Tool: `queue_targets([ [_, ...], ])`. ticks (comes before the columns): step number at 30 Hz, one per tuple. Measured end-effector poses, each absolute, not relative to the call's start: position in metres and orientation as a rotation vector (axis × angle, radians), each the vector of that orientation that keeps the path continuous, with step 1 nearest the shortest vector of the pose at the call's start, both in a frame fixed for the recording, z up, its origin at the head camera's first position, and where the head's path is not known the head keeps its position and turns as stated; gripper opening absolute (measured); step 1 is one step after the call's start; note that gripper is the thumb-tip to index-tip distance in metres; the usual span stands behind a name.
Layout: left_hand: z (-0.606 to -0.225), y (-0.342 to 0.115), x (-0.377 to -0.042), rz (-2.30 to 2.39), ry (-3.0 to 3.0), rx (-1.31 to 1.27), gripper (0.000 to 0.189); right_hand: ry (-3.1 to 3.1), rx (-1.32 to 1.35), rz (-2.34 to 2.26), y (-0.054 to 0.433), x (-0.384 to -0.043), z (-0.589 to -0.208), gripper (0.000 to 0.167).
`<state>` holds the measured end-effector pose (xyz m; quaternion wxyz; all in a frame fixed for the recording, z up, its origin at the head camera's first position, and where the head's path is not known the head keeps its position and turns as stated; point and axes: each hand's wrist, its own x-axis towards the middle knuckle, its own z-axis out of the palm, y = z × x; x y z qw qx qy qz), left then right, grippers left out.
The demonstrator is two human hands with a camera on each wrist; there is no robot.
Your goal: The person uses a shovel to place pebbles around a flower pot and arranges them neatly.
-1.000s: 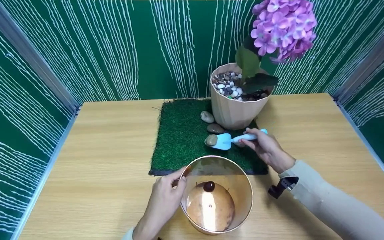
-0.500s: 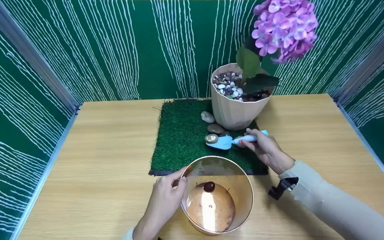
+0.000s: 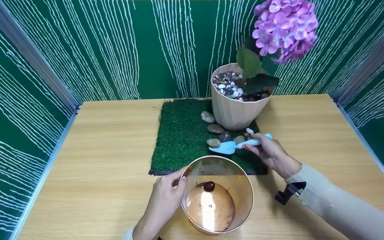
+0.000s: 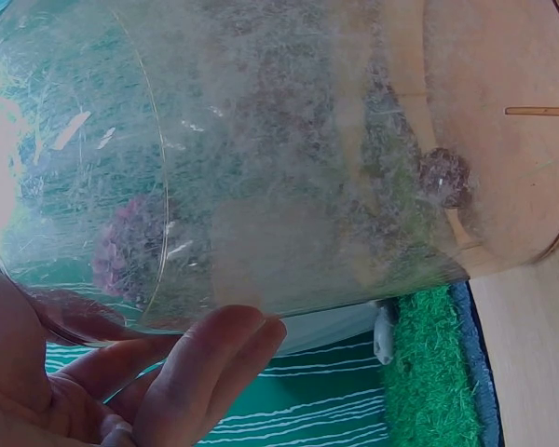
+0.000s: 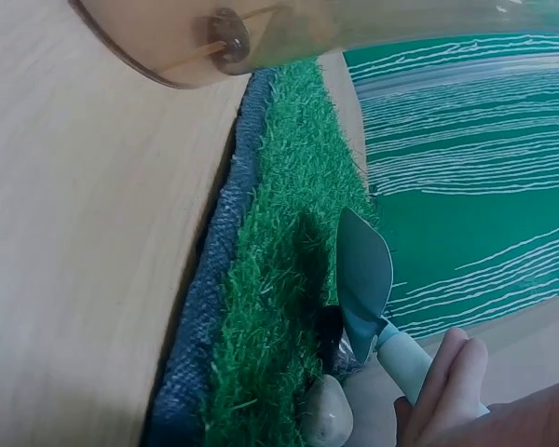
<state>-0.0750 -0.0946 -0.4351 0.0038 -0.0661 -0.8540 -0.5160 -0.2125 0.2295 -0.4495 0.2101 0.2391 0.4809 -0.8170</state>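
Note:
My left hand (image 3: 167, 196) pinches the rim of a clear amber bin (image 3: 250, 200), thumb inside the rim. On the bin's bottom lies a dark brown glossy stone (image 3: 209, 186). The right hand (image 3: 272, 151) grips the handle of a light blue hand trowel (image 3: 225, 147) low over the green turf mat (image 3: 178, 143). At the blade's tip, a tan stone (image 3: 213, 143) overlaps its edge in the head view. In the right wrist view the trowel blade (image 5: 363, 275) is tilted up on edge, and no stone shows on its visible face.
A beige pot (image 3: 237, 115) filled with pebbles stands at the mat's back right, bearing a purple hydrangea (image 3: 285, 30). Beside its foot lie a pale stone (image 3: 207, 116), a brown stone (image 3: 215, 128), a dark stone (image 3: 225, 136) and several others. Green walls surround the wooden table (image 3: 112, 150).
The trowel has tilted and shifted right and toward me, and the tan stone has slid from its blade to beside the tip. More stones show behind the trowel. The left hand and bin stay put.

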Motion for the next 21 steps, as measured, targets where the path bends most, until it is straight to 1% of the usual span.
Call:
queue_targets([
  [9,-0.4361,-0.0942,-0.0750,-1.614,-2.670,-0.214,0.041,1.203,0.727,-2.330,0.2292,-0.2157,-0.4532,0.023],
  [14,-0.4362,-0.0943,-0.0751,-1.604,-2.670,-0.213,0.040,1.191,0.741,-2.340,0.2290,-0.2175,-0.4511,0.012],
  [19,-0.4363,-0.0946,-0.0751,-1.597,-2.672,-0.216,0.040,1.204,0.740,-2.322,0.2319,-0.2156,-0.4476,0.012],
  [21,-0.4362,-0.0945,-0.0750,-1.601,-2.672,-0.215,0.040,1.224,0.720,-2.324,0.2335,-0.2139,-0.4457,0.015],
])
